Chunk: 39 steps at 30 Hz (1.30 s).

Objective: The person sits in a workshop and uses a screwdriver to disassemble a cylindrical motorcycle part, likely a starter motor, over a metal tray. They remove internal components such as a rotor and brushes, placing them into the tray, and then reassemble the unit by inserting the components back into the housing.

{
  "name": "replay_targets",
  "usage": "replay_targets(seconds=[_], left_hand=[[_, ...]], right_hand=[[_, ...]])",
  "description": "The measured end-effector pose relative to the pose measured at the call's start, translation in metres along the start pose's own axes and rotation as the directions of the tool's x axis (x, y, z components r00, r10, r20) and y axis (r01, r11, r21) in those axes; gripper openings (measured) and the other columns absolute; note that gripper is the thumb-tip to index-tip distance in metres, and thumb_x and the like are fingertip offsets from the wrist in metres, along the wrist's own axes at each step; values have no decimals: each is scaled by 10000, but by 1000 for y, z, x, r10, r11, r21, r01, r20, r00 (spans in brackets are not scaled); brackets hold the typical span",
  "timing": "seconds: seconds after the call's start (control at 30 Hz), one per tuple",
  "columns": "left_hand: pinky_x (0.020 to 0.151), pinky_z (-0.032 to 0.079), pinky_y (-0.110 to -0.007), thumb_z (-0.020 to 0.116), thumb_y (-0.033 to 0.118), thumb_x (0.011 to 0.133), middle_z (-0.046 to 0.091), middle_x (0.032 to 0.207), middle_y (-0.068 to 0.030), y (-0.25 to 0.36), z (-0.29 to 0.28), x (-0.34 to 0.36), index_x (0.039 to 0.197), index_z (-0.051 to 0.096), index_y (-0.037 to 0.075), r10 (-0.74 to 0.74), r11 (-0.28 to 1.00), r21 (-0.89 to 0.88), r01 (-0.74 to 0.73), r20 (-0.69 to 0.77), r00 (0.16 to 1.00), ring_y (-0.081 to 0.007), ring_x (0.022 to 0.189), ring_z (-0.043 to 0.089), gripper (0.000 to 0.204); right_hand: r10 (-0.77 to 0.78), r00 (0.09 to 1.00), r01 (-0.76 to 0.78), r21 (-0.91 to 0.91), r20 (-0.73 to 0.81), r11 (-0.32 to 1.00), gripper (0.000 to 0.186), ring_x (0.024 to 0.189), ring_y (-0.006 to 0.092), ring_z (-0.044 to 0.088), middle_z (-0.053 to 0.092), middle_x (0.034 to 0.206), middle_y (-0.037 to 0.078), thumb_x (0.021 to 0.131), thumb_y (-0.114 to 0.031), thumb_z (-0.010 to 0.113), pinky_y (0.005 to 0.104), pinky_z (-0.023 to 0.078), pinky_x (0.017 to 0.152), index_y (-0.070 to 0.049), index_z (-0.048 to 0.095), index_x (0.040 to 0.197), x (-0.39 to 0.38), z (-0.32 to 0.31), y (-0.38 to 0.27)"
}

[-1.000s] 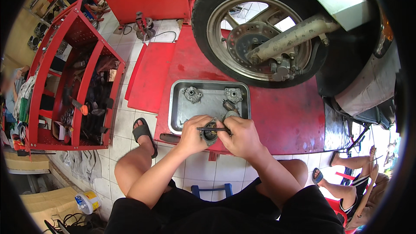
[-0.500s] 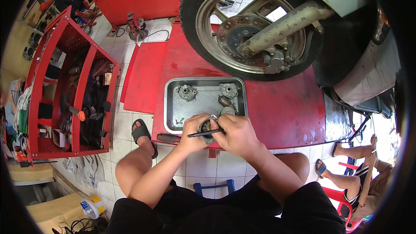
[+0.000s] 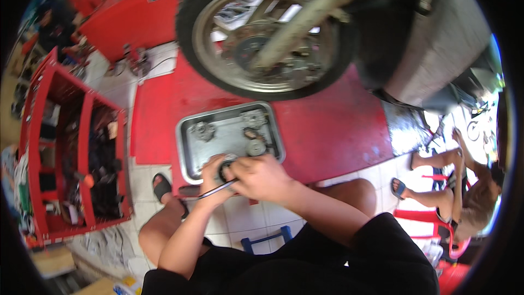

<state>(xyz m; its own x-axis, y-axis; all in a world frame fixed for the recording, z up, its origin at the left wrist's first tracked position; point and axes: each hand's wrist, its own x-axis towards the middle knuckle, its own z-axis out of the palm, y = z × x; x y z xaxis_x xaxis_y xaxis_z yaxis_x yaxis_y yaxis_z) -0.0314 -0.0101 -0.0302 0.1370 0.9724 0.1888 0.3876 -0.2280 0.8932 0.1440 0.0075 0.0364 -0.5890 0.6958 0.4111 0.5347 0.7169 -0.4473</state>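
My left hand (image 3: 212, 179) is closed around a round metal housing (image 3: 228, 165) at the near edge of the steel tray (image 3: 180, 136). Across the housing's top, my right hand (image 3: 261, 176) is closed, gripping a slim dark tool (image 3: 217, 188) whose shaft points down-left over my left hand. My fingers hide much of the housing, and motion blurs the frame. In the tray lie two cast metal parts (image 3: 204, 130) (image 3: 254, 117), a small dark cylindrical part (image 3: 250, 133) and a pale round piece (image 3: 255, 146).
A scooter's front wheel (image 3: 191, 43) stands beyond the tray on a red platform (image 3: 333, 131). Left are a red tool cart (image 3: 87, 169) and, behind, a red cabinet (image 3: 131, 27) and a co-worker (image 3: 54, 35). Another person (image 3: 472, 202) sits at the right on a red chair. A blue stool (image 3: 265, 240) is below me.
The view has shifted and blurred, so tray, wheel and hands appear further left. The tool's shaft now slants more steeply down-left. Both hands still grip at the housing.
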Motion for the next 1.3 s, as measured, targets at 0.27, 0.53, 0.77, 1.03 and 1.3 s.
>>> replay_targets(seconds=[0.27, 0.53, 0.77, 1.03, 1.3], left_hand=[[934, 468, -379, 867, 249, 684, 595, 1113, -161, -64, -1, -26, 1255, 525, -75, -27, 998, 52, 40, -227, 974, -242, 1043, 590, 741], [1001, 424, -430, 828, 164, 744, 510, 1236, -213, -68, -10, -19, 1301, 449, -79, -76, 991, 110, 82, -55, 996, -307, 1130, 550, 716], [907, 472, -409, 817, 148, 743, 601, 1064, -171, -66, -22, -14, 1278, 447, -108, -36, 998, 45, 33, 61, 998, -268, 977, 612, 699], [860, 483, -369, 853, 163, 715, 610, 1006, -131, -59, -14, -19, 1234, 470, -102, -31, 996, -80, 29, -26, 999, -210, 943, 618, 697], [797, 460, -301, 782, 115, 736, 594, 960, -38, -32, -1, 3, 989, 551, 37, 8, 967, -255, -10, -11, 1000, -128, 877, 571, 352]], right_hand=[[152, 960, -174, 74, 235, 982, 227, 790, 319, 685, 653, 903, 123, 852, -234, 607, 439, 559, 659, -31, 635, 949, 11, 7, -12], [170, 978, -187, 158, 119, 969, 252, 711, 366, 671, 663, 773, 170, 867, -231, 606, 455, 531, 644, 20, 616, 889, -1, 11, -7], [275, 954, -296, 236, 118, 926, 241, 722, 377, 672, 659, 739, 169, 849, -206, 656, 467, 522, 630, 19, 592, 907, -5, 21, -15], [315, 944, -329, 252, 97, 910, 283, 716, 377, 677, 666, 742, 162, 847, -227, 674, 473, 520, 609, 19, 578, 947, -2, 28, -21], [287, 951, -308, 256, 118, 916, 280, 755, 371, 694, 699, 798, 158, 883, -260, 635, 470, 543, 667, -35, 629, 1050, 8, 4, -13]])
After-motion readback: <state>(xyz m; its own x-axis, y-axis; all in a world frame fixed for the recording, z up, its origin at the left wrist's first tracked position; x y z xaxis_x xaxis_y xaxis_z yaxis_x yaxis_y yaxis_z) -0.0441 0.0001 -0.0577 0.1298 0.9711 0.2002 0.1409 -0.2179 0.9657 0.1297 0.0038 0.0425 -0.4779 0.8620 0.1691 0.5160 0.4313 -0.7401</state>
